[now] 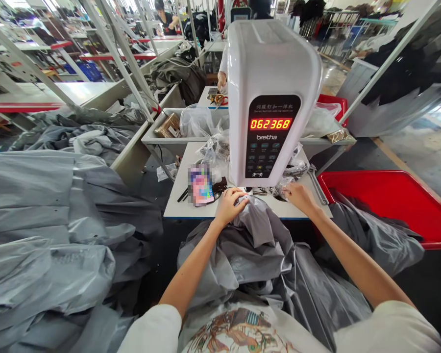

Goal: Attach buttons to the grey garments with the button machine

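Gray garment (259, 225) lies across the lap btwn both forearms, its top end up on the near edge of the white tabletop (176, 208), just below the sewing machine (274, 63). L hand (231, 206) rests on that top end, fingers stretched toward the machine; can't tell if it's pinching cloth. R hand (297, 195) is apart from that end, off to its R, fingers bent by the clear plastic bags (296, 159); can't tell what, if anything, they pinch.

Panel (268, 147) reads "bretha", "Servo button sewing machine" in small print w/ a Chinese line above, & "062368" in red digits. Button labels too tiny to read.

Phone (202, 186), partly pixelated, lies L of L hand. Red tray (385, 196) sits to the R, more gray cloth (375, 235) at its near-L corner. Big gray cloth pile (51, 235) far L. Machine blocks view of the white trough's (161, 140) middle, directly behind.
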Demonstrator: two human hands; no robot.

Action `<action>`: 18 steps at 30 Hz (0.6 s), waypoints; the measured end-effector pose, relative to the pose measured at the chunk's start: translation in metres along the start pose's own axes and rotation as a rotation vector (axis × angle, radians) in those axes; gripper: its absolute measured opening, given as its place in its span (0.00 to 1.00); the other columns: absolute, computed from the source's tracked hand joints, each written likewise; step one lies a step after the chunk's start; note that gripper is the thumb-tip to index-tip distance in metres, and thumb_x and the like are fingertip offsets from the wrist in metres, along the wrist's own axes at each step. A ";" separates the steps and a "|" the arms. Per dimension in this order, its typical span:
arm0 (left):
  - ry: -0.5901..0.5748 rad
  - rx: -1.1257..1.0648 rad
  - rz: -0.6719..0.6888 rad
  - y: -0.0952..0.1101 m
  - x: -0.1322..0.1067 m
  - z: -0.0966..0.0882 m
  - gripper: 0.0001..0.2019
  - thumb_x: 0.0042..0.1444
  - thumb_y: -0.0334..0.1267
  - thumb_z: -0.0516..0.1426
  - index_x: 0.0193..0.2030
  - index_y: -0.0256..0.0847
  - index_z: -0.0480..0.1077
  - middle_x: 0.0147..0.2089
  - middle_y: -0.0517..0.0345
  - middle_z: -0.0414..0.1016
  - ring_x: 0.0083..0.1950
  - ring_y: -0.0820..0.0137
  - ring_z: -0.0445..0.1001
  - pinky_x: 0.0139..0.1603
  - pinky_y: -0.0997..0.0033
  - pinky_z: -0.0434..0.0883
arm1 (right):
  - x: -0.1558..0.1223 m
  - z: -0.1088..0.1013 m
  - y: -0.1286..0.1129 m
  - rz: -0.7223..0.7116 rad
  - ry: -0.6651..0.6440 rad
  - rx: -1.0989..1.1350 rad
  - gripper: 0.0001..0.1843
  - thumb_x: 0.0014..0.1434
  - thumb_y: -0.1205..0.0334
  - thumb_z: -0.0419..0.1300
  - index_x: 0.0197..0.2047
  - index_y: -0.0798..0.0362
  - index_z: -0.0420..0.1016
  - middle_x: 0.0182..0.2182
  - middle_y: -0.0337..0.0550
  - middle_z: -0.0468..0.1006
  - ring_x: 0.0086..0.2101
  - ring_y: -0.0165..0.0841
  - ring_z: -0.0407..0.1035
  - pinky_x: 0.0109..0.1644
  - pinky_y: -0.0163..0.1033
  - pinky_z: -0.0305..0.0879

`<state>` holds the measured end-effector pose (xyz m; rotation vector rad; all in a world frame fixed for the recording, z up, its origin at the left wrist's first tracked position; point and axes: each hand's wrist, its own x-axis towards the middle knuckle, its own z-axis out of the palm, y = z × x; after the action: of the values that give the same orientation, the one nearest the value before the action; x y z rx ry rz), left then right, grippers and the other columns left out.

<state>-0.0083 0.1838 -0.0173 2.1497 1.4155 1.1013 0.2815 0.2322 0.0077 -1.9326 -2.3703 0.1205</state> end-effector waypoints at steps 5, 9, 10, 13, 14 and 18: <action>0.003 0.004 0.004 0.000 0.000 0.000 0.11 0.59 0.43 0.58 0.47 0.45 0.74 0.49 0.54 0.70 0.53 0.65 0.67 0.57 0.63 0.65 | 0.001 -0.001 0.003 0.021 0.032 0.073 0.16 0.60 0.62 0.52 0.43 0.54 0.80 0.36 0.48 0.79 0.37 0.36 0.71 0.38 0.35 0.60; 0.001 -0.001 0.000 0.000 0.000 0.000 0.11 0.59 0.43 0.58 0.47 0.45 0.74 0.50 0.55 0.70 0.53 0.66 0.67 0.57 0.64 0.65 | 0.002 0.000 0.004 0.046 0.044 0.193 0.16 0.57 0.63 0.54 0.42 0.57 0.81 0.34 0.48 0.80 0.34 0.36 0.72 0.38 0.35 0.61; 0.000 0.001 -0.002 0.000 0.000 0.000 0.11 0.59 0.43 0.58 0.47 0.46 0.74 0.50 0.55 0.70 0.53 0.66 0.67 0.57 0.64 0.65 | 0.002 0.001 0.005 0.049 0.044 0.209 0.16 0.57 0.62 0.55 0.42 0.58 0.81 0.34 0.48 0.80 0.34 0.36 0.72 0.38 0.35 0.61; -0.003 0.007 -0.004 0.000 0.000 0.000 0.11 0.59 0.43 0.58 0.47 0.46 0.73 0.50 0.55 0.70 0.53 0.66 0.67 0.57 0.64 0.65 | 0.002 0.001 0.005 0.047 0.054 0.234 0.16 0.57 0.62 0.54 0.41 0.59 0.81 0.33 0.49 0.80 0.34 0.36 0.71 0.38 0.36 0.62; -0.005 0.007 -0.004 -0.001 0.000 0.001 0.11 0.59 0.43 0.58 0.47 0.46 0.73 0.50 0.54 0.70 0.53 0.66 0.67 0.57 0.64 0.65 | 0.002 0.001 0.005 0.046 0.061 0.244 0.17 0.57 0.62 0.54 0.42 0.59 0.81 0.33 0.48 0.80 0.34 0.36 0.71 0.38 0.36 0.62; 0.002 -0.002 0.003 -0.001 0.000 0.001 0.11 0.59 0.43 0.58 0.47 0.45 0.74 0.50 0.54 0.70 0.53 0.66 0.67 0.57 0.64 0.65 | 0.001 0.000 0.006 0.055 0.094 0.312 0.17 0.55 0.62 0.54 0.42 0.58 0.82 0.32 0.47 0.80 0.32 0.35 0.70 0.38 0.36 0.62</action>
<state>-0.0081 0.1845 -0.0188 2.1505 1.4119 1.1052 0.2872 0.2341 0.0074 -1.8130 -2.0927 0.3707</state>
